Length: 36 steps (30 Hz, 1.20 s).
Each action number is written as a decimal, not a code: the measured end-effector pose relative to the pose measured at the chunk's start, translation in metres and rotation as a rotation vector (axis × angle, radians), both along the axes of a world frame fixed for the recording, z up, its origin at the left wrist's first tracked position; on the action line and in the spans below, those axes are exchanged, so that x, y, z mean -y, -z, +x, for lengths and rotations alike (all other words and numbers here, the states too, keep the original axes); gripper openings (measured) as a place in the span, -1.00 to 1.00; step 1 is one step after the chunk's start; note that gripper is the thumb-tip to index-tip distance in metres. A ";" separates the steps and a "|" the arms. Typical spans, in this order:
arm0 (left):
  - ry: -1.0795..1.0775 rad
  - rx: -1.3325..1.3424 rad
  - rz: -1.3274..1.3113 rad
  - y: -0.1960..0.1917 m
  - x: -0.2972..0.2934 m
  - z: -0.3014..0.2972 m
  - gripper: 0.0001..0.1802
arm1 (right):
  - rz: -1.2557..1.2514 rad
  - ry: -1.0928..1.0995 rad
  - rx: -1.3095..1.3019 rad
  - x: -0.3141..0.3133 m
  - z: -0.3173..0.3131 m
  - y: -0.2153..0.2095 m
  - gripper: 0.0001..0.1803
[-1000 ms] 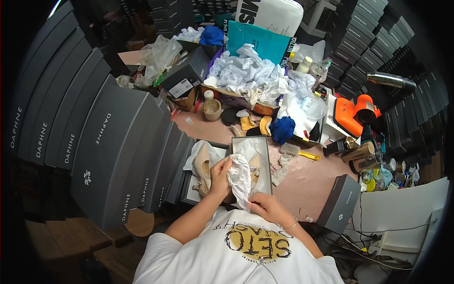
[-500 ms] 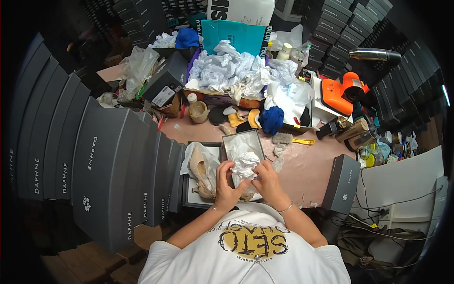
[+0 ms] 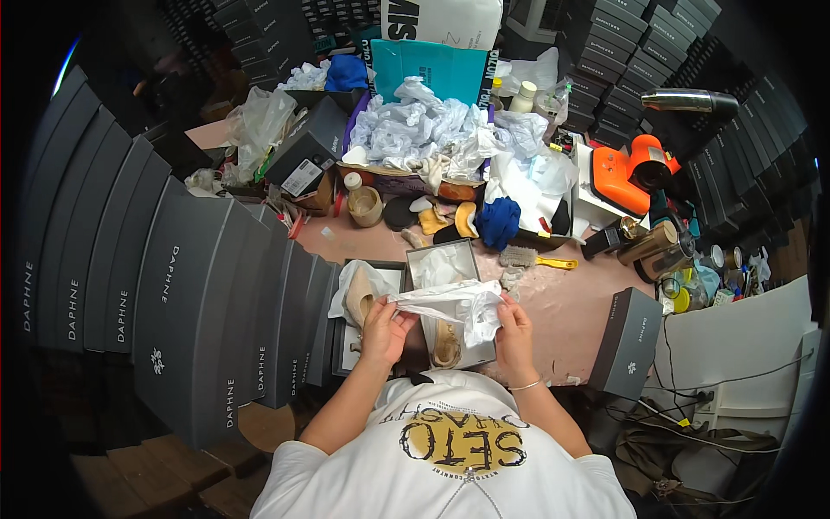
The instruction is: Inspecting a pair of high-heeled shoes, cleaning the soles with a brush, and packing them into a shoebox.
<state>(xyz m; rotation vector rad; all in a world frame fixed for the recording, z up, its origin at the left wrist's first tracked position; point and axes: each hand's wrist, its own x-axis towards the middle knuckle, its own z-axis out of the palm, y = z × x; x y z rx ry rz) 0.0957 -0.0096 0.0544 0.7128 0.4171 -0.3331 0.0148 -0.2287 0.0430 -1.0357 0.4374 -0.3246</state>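
A sheet of white tissue paper (image 3: 454,301) is stretched between my two hands, loosely crumpled at its right part. My left hand (image 3: 389,335) pinches its left end, and my right hand (image 3: 516,333) grips the right end. Below the paper lies an open grey shoebox (image 3: 475,251) lined with white paper, and a beige shoe (image 3: 445,346) shows in it, partly covered. In the other grey box half (image 3: 342,353) to the left, another beige shoe (image 3: 357,292) rests on white paper, partly behind my left hand.
Large grey shoeboxes (image 3: 199,303) stand in a row at the left. Farther back, a carton holds crumpled white tissue (image 3: 424,130). A yellow-handled brush (image 3: 553,262), a blue cloth (image 3: 498,223) and a jar (image 3: 364,206) lie beyond the boxes. One grey shoebox (image 3: 624,342) stands at the right.
The crumpled paper ball has been pulled out into a long sheet. My hands have moved apart, left hand leftward and right hand rightward, and the shoe below shows more.
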 end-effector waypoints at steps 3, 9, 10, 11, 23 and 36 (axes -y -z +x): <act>0.053 -0.039 -0.024 0.002 -0.016 0.007 -0.78 | 0.434 0.029 -0.069 0.022 -0.004 -0.009 -0.89; 0.380 0.580 0.552 -0.036 0.004 -0.005 -0.18 | -0.331 -0.159 -0.105 0.053 -0.004 0.000 -0.91; 0.381 0.683 0.579 -0.042 0.019 -0.010 -0.19 | -0.408 -0.226 -0.062 0.045 0.000 -0.009 -0.90; 0.430 0.836 0.785 -0.043 0.032 -0.007 -0.26 | -0.486 -0.294 -0.018 0.032 0.004 -0.029 -0.88; -0.046 -0.157 -0.129 0.033 -0.001 0.046 -0.66 | 0.592 0.238 -0.011 0.097 0.003 -0.001 -0.61; 1.137 0.787 1.190 -0.050 -0.036 0.012 -0.34 | -0.336 -0.841 -0.320 0.056 -0.035 -0.041 -0.40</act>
